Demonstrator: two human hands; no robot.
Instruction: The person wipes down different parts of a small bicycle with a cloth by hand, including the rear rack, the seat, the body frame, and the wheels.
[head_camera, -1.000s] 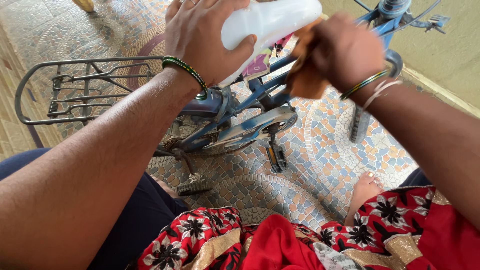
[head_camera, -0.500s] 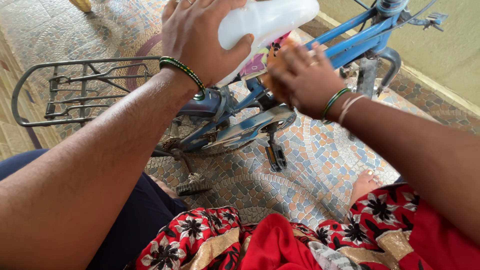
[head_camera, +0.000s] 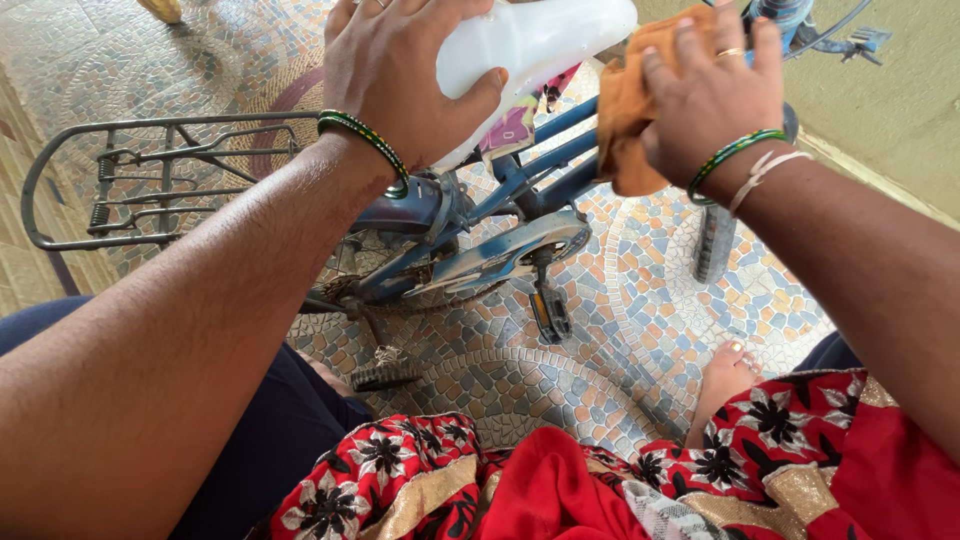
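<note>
Wiping a small blue bike's frame (head_camera: 560, 150), the right hand (head_camera: 710, 95) presses an orange cloth (head_camera: 625, 120) against the tubes; the left hand (head_camera: 400, 70) grips the white seat (head_camera: 540, 35). Firm strokes along each tube would likely work best.

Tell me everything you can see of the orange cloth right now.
The cloth is orange-brown, soft-looking fabric, bunched and folded under the right hand. The fingers press it against the bike's blue frame, near the head tube. A crumpled end hangs down below the palm. Part of it is hidden by the hand. Nothing else touches it.
</note>
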